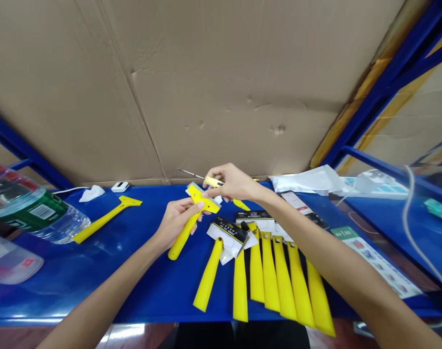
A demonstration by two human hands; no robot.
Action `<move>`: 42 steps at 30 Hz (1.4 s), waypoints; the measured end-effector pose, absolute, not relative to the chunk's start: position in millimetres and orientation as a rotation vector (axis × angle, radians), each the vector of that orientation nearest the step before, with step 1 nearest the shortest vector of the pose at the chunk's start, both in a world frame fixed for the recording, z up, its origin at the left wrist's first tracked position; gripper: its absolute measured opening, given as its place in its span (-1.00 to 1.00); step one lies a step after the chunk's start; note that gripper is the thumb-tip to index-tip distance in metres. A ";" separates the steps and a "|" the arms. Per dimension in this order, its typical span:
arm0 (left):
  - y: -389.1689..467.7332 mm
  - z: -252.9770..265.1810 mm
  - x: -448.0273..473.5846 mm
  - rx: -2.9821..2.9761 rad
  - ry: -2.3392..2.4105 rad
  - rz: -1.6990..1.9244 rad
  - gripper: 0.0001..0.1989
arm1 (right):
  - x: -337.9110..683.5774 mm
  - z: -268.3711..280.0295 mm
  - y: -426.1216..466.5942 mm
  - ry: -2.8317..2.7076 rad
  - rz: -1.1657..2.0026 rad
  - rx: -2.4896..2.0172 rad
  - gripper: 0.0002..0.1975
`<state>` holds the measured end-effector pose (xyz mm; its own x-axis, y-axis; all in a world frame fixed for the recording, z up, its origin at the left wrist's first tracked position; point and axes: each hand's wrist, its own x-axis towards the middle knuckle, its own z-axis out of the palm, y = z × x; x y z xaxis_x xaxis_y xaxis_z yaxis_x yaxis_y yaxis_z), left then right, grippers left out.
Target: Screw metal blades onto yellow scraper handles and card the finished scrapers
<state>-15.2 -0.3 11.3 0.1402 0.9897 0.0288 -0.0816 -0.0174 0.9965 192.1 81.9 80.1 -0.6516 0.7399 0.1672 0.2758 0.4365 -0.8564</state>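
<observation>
My left hand [177, 218] grips a yellow scraper [182, 237] just below its wide head, which carries a metal blade along its edge. The handle points down toward me. In my right hand [230, 182] is a screwdriver [214, 182] with a pale yellow handle, its metal shaft pointing up and left, away from the scraper. The fingertips of this hand touch the scraper's head. Below my hands, a row of yellow scraper handles [281, 281] lies on the blue table [144, 291], several of them under black-and-white packaging cards [230, 232]. Another yellow scraper [104, 220] lies to the left.
A large water bottle [42, 213] and a clear plastic container [13, 261] are at the left. A phone [303, 208], a white plastic bag [308, 179] and a printed sheet [377, 261] lie at the right. Behind stands cardboard [221, 87], with blue frame posts [381, 87] at the sides.
</observation>
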 end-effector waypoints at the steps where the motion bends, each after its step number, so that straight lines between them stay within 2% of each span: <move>1: -0.6 11.4 -14.8 1.229 1.036 1.159 -0.60 | 191.7 78.7 82.5 -2.152 1.160 -0.853 -0.68; 8: 0.9 10.3 -17.2 1.249 0.995 1.204 -0.63 | 189.1 77.5 81.2 -2.086 1.161 -0.840 -0.64; 13: 10.2 17.5 -30.2 1.202 0.953 1.523 -0.68 | 193.3 69.6 91.8 -2.105 0.947 -1.001 -0.63; 17: 17.7 23.9 -42.4 1.165 0.914 1.742 -0.70 | 196.6 45.8 108.3 -2.420 0.798 -1.080 -0.71; 23: 23.3 27.9 -50.1 1.122 0.895 1.862 -0.69 | 181.5 26.1 111.7 -2.670 0.972 -0.924 -0.78; 29: 29.3 37.9 -68.8 1.041 0.887 1.961 -0.69 | 145.1 18.3 116.4 -2.810 0.953 -0.722 -0.74; 36: 26.3 60.6 -97.2 0.996 0.806 2.063 -0.72 | 89.8 10.9 112.9 -2.908 1.078 -0.529 -0.65; 42: 21.3 64.4 -95.5 1.057 0.762 1.997 -0.70 | 70.6 9.2 109.6 -2.995 1.052 -0.500 -0.74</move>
